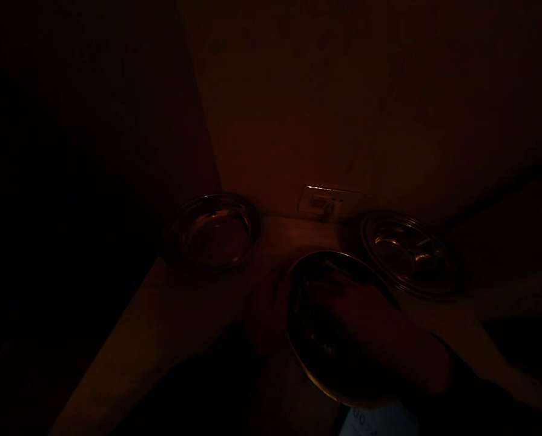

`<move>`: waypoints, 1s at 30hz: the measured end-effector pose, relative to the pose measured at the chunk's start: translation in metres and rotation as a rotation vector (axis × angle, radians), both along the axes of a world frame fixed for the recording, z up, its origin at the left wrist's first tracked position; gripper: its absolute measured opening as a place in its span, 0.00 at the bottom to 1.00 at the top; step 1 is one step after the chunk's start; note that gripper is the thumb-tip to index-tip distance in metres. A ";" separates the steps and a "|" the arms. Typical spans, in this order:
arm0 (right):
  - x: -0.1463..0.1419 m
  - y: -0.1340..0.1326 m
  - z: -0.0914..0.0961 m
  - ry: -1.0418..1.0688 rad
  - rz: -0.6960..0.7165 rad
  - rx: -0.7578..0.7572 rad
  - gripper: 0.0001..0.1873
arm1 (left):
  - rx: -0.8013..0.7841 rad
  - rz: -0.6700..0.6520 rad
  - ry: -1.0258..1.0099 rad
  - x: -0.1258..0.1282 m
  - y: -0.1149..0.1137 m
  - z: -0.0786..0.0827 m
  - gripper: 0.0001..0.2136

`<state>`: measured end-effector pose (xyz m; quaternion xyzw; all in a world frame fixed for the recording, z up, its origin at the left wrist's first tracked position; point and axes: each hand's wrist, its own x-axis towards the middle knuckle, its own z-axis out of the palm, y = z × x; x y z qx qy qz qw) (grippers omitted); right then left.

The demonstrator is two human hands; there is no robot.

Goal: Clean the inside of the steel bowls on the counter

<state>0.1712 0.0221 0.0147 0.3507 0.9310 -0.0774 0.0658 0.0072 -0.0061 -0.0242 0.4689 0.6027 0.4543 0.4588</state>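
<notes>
The scene is very dark. A round steel plate point(338, 375) is held tilted over the counter at the centre. My left hand point(264, 312) seems to grip its left rim, with a dark sleeve behind it. My right hand point(343, 306) reaches in from the lower right and rests inside the plate. Its fingers are too dim to make out, and I cannot tell whether it holds anything.
A second round steel plate point(216, 233) lies on the counter point(161, 327) at the back left. A steel plate with compartments point(409, 254) lies at the back right. A wall socket point(329, 201) sits between them. A pale object point(370, 422) shows at the bottom edge.
</notes>
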 end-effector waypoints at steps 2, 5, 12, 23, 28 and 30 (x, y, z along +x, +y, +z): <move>-0.001 -0.001 -0.001 0.032 0.061 -0.015 0.15 | -0.010 0.026 0.015 0.000 -0.001 -0.001 0.19; -0.004 -0.009 0.000 0.086 0.144 -0.080 0.13 | -0.012 0.042 0.008 0.001 -0.003 -0.001 0.19; -0.004 -0.016 0.003 0.099 0.115 -0.134 0.12 | -0.039 0.051 0.013 0.000 -0.002 0.004 0.19; 0.006 0.001 -0.008 -0.011 0.004 0.097 0.19 | -0.087 0.083 -0.067 -0.004 0.004 0.001 0.16; 0.006 0.002 -0.008 0.063 0.058 0.076 0.18 | -0.021 -0.009 -0.040 -0.004 0.005 0.002 0.15; 0.003 0.001 -0.006 0.092 0.100 0.039 0.16 | 0.010 -0.036 -0.001 -0.002 0.003 0.001 0.17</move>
